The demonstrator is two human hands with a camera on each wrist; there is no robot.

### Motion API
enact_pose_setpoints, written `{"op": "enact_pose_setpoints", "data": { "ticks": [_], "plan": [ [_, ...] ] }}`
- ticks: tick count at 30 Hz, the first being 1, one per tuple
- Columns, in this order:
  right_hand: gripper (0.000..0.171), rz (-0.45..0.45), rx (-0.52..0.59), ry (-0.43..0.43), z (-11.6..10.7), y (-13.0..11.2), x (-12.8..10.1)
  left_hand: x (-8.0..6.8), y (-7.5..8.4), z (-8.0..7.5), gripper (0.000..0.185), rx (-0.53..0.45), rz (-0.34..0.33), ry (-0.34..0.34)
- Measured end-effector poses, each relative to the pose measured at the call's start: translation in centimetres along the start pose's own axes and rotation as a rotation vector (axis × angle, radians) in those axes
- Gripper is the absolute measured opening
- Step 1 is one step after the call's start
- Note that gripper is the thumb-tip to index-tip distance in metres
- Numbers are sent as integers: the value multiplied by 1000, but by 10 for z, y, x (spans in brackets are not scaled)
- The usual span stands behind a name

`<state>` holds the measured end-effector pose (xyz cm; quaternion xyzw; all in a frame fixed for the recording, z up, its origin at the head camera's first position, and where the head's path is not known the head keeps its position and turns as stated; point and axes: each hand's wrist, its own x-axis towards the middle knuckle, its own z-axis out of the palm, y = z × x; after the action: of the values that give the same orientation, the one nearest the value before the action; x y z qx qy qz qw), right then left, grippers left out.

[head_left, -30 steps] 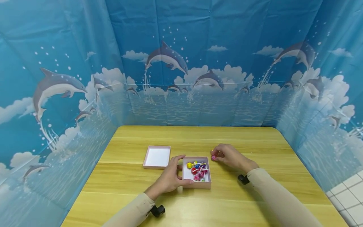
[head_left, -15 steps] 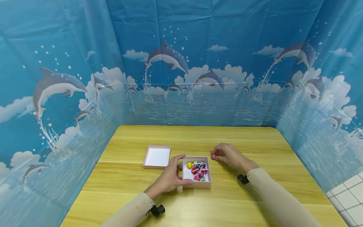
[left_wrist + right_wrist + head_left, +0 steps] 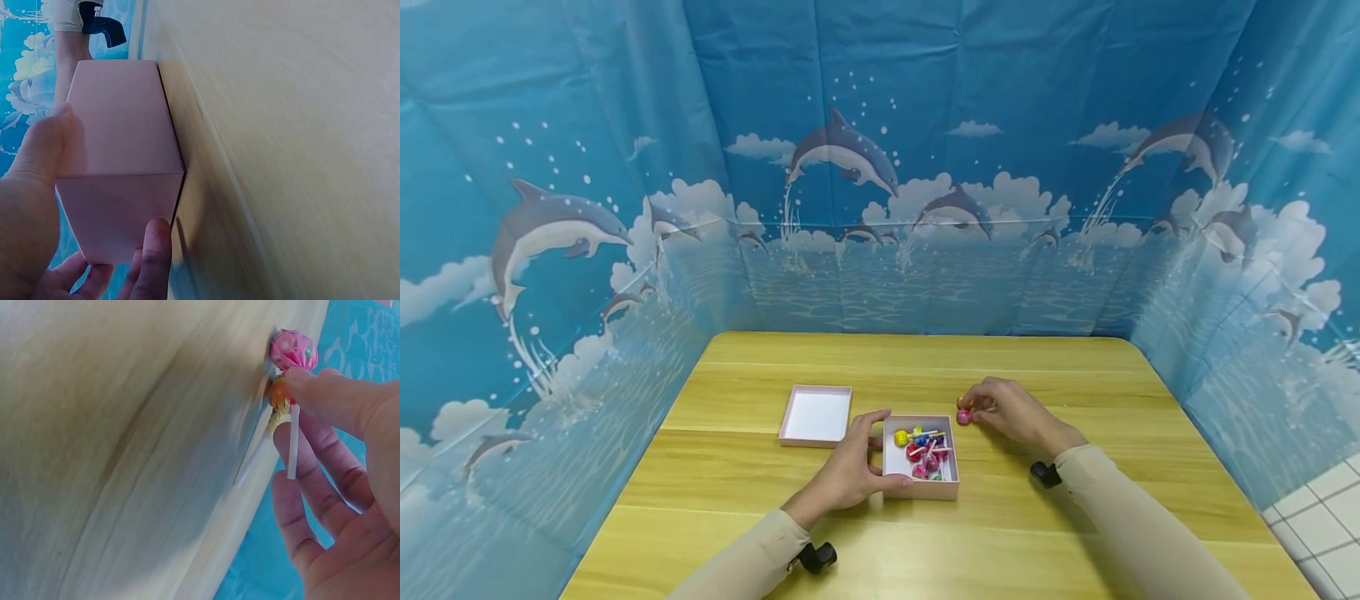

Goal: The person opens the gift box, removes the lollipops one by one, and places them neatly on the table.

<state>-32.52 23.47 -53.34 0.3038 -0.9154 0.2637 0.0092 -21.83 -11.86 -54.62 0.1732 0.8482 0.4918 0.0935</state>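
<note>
My left hand (image 3: 844, 468) grips the left side of a square pink box (image 3: 921, 492), thumb at the near corner and fingers toward the far side. Inside the box lie several wrapped lollipops (image 3: 929, 453), yellow, blue, red and pink. In the left wrist view, the thumb and fingers hold the box's plain outer walls (image 3: 125, 119). To the right of the box, my right hand (image 3: 1018, 410) pinches a pink-wrapped lollipop (image 3: 292, 350) just below its head, its white stick hanging down. An orange lollipop (image 3: 277, 395) lies right beside it on the table, partly behind the thumb tip.
A shallow pink lid (image 3: 815, 414) with a white inside lies left of the box, just beyond my left hand. The yellow wood-grain table (image 3: 880, 550) ends at a blue dolphin curtain (image 3: 880, 283) at the back and sides.
The right fingers have shifted slightly at the pink lollipop, and more of it and of the orange one shows. The left hand and the box stay in place.
</note>
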Motion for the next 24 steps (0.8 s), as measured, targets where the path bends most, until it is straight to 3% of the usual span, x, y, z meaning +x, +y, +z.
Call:
{"op": "enact_pose_setpoints", "data": {
  "ticks": [13, 24],
  "plan": [
    [24, 42, -37, 20, -9, -3, -3, -1, 0, 1, 112, 3, -7, -4],
    [28, -29, -83, 35, -20, -31, -1, 0, 2, 0, 112, 20, -8, -2]
  ]
}}
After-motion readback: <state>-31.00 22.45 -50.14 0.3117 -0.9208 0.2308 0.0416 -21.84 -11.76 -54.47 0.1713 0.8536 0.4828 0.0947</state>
